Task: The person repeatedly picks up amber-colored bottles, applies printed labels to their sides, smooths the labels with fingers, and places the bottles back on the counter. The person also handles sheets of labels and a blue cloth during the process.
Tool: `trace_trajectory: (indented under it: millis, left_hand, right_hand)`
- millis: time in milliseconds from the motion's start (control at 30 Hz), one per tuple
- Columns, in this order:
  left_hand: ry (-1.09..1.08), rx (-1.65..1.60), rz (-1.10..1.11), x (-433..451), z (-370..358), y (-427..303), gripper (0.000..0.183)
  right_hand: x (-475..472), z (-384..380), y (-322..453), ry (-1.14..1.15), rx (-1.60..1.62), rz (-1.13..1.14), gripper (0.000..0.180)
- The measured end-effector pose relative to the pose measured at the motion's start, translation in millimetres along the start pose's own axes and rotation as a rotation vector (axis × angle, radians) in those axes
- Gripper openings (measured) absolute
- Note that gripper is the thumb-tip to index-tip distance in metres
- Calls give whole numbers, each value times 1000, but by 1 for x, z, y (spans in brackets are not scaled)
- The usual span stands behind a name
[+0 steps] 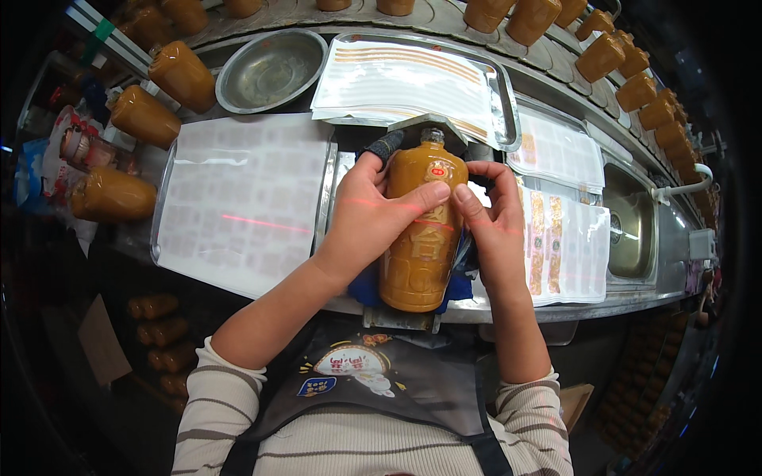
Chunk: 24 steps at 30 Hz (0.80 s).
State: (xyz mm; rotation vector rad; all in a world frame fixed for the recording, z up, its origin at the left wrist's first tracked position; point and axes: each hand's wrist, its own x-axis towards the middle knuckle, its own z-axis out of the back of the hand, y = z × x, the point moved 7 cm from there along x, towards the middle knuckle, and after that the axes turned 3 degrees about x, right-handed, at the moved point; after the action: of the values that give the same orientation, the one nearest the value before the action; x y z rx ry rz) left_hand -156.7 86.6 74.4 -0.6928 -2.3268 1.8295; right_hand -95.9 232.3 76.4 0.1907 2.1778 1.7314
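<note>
A glossy amber-brown bottle (419, 268) lies tilted before me, its neck pointing away, with raised relief on its front and a small red-and-gold emblem (439, 172) near the shoulder. My left hand (372, 208) grips its left side, thumb across the front just below the emblem; a dark wrap (384, 149) covers one finger. My right hand (497, 217) holds the right shoulder, its thumb tip close to the left thumb. Blue cloth (458, 290) lies under the bottle, and a metal plate (405, 124) stands behind the neck. A red light line crosses hands and bottle.
Decal sheets lie on a left tray (250, 196), a back tray (509, 113) and at right (571, 250). A metal bowl (271, 71), a sink (631, 226) and a faucet (684, 184) flank them. Several brown bottles (181, 74) stand left; more line the conveyor (440, 30).
</note>
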Motion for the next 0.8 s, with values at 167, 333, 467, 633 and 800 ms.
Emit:
trace_trajectory:
  millis: [167, 333, 467, 633, 800]
  left_hand:
    - [1, -88, 105, 4, 6, -1, 46]
    - [4, -121, 99, 4, 4, 1, 45]
    - [32, -132, 84, 5, 4, 0, 47]
    - [30, -108, 87, 4, 6, 2, 55]
    - [99, 130, 42, -27, 15, 10, 75]
  right_hand:
    - [14, -6, 9, -17, -104, 3, 38]
    - [18, -6, 6, 0, -185, 7, 27]
    - [18, -7, 7, -3, -215, 22, 27]
    - [25, 1, 4, -31, -162, 68, 24]
    - [26, 84, -34, -307, 427, -277, 26]
